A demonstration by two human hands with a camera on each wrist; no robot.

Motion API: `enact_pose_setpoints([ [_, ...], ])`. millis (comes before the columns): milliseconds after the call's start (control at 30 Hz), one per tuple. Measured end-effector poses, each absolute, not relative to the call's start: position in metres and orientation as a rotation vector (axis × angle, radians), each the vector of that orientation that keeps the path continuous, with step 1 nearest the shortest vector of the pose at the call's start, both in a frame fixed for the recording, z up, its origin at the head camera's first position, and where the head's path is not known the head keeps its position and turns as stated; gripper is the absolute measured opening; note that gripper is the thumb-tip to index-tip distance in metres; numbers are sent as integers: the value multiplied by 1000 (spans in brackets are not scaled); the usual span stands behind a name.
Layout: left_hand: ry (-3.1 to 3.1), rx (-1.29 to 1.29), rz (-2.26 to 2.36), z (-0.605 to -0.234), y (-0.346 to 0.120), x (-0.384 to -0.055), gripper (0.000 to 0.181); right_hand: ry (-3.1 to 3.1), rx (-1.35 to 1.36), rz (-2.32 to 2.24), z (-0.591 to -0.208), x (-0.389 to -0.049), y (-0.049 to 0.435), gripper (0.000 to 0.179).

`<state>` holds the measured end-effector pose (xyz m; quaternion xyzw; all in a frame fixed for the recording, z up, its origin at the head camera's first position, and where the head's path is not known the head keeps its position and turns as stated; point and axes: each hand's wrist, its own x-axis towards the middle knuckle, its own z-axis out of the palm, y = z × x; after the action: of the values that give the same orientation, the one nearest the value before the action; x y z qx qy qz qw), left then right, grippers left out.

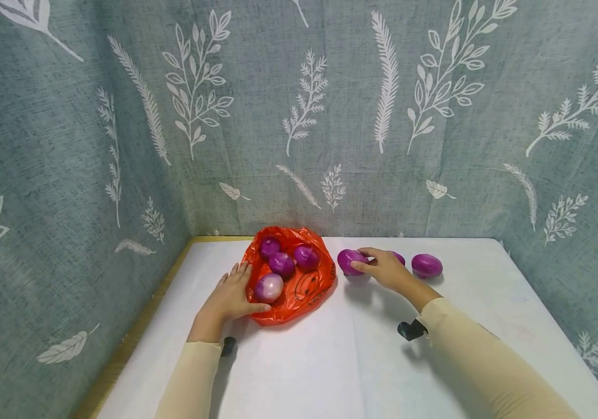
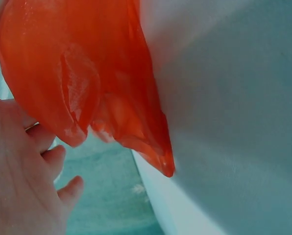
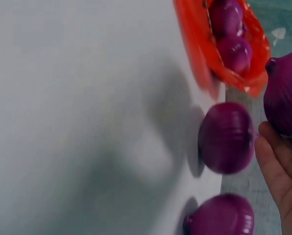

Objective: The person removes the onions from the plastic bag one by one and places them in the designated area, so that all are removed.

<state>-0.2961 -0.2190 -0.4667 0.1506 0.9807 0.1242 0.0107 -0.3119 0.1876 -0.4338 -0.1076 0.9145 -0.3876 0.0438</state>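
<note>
My right hand (image 1: 387, 269) holds a purple onion (image 1: 351, 262) above the table, just right of the bag, and this onion (image 3: 287, 93) also shows at the edge of the right wrist view. A red plastic bag (image 1: 299, 297) lies with its mouth spread, several onions (image 1: 281, 264) inside; one of them, a paler onion (image 1: 269, 288), sits near the front. Along the bag's left side rests my left hand (image 1: 228, 297), fingers extended and thumb near the front rim. The left wrist view shows these fingers (image 2: 53, 159) loosely bent beside the red plastic.
Two more onions stand on the white table (image 1: 309, 372): one onion (image 1: 427, 266) to the right, and another onion (image 1: 397, 258) partly hidden behind my right hand. A leaf-patterned curtain (image 1: 299, 116) borders the table at the back and both sides.
</note>
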Motion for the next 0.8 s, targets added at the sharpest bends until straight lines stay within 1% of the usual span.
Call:
enact_pose_setpoints([
  [500,3023,404,400,-468,-221,-298,129,2875,-387,-1154,-429,-310,226,77],
  [800,3042,455,388,-470,-222,-299,130,2875,-359,-1143,-430,-307,249,78],
])
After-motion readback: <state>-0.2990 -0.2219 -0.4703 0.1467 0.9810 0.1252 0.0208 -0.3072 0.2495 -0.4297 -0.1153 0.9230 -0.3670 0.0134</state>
